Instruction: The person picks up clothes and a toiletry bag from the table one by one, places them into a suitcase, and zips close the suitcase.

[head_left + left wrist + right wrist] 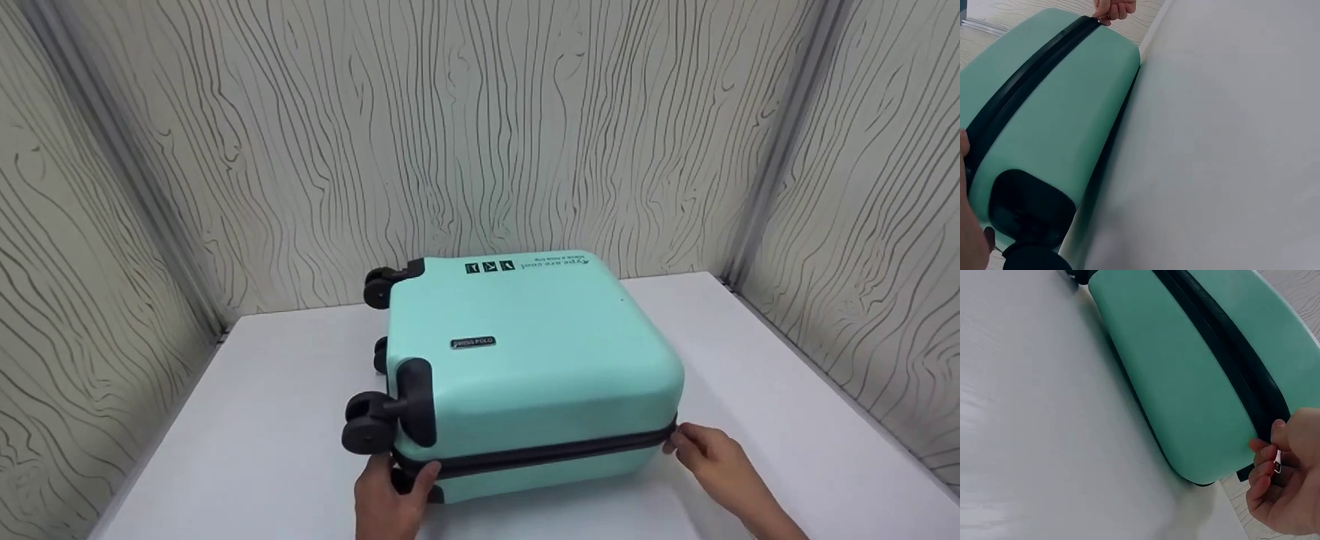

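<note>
A mint-green hard-shell suitcase [532, 337] lies flat on its side on the white table, with its black wheels facing left. A dark zipper band [555, 452] runs around its middle. My left hand [390, 502] grips the near left corner beside the wheels, its thumb over the zipper band; its other fingers are partly hidden behind the case. At the near right corner, my right hand [712, 457] pinches a zipper pull. In the right wrist view, a small metal piece of the zipper pull [1278, 467] shows between the curled fingers.
The white table [255, 420] extends to both sides of the suitcase. Wood-grain patterned panels [465, 135] enclose it at the back, left and right, joined by grey corner posts. A black wheel [367, 424] juts out above my left hand.
</note>
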